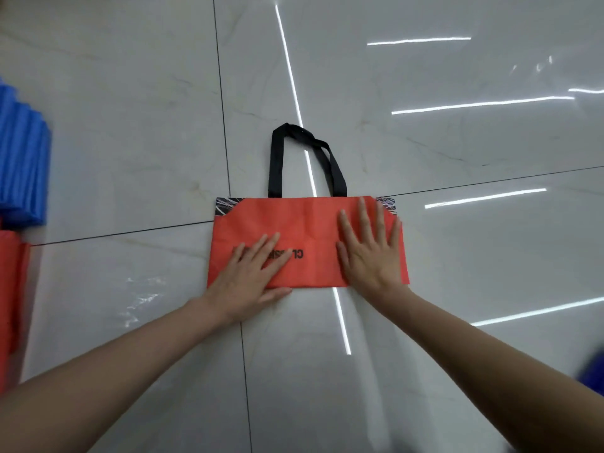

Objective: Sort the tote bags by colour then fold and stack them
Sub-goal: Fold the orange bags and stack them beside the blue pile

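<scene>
A red tote bag (307,223) lies folded in half on the glossy tiled floor, its black handles (281,158) stretched away from me. A black patterned band shows at its two top corners. My left hand (251,273) presses flat on the bag's left part, fingers spread over black printed letters. My right hand (369,250) lies flat on the right part, fingers straight and spread. A stack of blue tote bags (23,165) sits at the far left edge, and a stack of red tote bags (11,299) lies just below it.
The white marble floor (457,240) with dark grout lines spreads all around and mirrors ceiling lights. Something blue and blurred (593,377) shows at the right edge beside my right forearm.
</scene>
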`<state>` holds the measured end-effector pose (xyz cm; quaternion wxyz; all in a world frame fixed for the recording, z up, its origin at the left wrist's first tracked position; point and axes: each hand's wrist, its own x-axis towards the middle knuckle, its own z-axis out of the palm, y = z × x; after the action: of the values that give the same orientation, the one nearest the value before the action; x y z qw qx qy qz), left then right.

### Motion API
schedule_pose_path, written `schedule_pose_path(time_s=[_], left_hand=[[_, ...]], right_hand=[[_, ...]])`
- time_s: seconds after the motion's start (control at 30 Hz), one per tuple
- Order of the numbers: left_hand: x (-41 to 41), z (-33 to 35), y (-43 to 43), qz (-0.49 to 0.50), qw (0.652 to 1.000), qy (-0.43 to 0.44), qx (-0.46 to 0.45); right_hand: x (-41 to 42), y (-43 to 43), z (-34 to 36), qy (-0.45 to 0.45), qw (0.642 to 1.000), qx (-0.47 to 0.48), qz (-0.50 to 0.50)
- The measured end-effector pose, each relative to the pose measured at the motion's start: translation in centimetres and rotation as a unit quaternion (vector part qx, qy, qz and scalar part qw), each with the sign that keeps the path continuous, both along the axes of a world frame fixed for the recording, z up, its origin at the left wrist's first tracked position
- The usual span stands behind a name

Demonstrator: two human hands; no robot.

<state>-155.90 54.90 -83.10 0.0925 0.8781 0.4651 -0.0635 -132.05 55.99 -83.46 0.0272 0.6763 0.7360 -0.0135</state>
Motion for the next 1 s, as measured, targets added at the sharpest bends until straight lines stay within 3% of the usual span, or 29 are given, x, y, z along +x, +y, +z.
schedule_pose_path(time_s=[0.1,0.23,0.43,0.5,0.6,0.73,0.83,1.0], left_hand=[[0.2,0.2,-0.9,0.038,0.999,-0.015,-0.017],[-0.7,-0.7,-1.5,0.045,0.999,-0.001,-0.014],[-0.9,-0.5,-1.2,0.045,0.997,0.017,-0.054],[-0.9,0.2,-0.2,0.060,0.994,-0.054,-0.076],[-0.3,1.1,2.3,0.113,0.985,-0.126,-0.030],[0.4,1.3,4.4,0.221,0.971,-0.089,-0.015],[0.2,-0.1,4.1,0.210,0.975,-0.041,-0.063],[-0.2,-1.6,3.7,0.199,0.979,-0.033,-0.024]], right_hand=[[-4.2,-2.1,-0.2,0.063,0.990,-0.010,0.123],[-4.2,-3.1,-1.2,0.080,0.986,-0.063,0.133],[1.3,-3.4,-0.7,0.067,0.995,-0.074,0.026],[0.1,-2.2,0.4,0.095,0.993,-0.055,-0.046],[-3.1,2.7,2.4,0.177,0.974,-0.021,-0.140],[-4.1,9.0,3.5,0.251,0.957,-0.016,-0.147],[-4.1,10.9,2.5,0.225,0.962,-0.046,-0.150],[-5.4,13.6,1.3,0.198,0.968,-0.025,-0.155]])
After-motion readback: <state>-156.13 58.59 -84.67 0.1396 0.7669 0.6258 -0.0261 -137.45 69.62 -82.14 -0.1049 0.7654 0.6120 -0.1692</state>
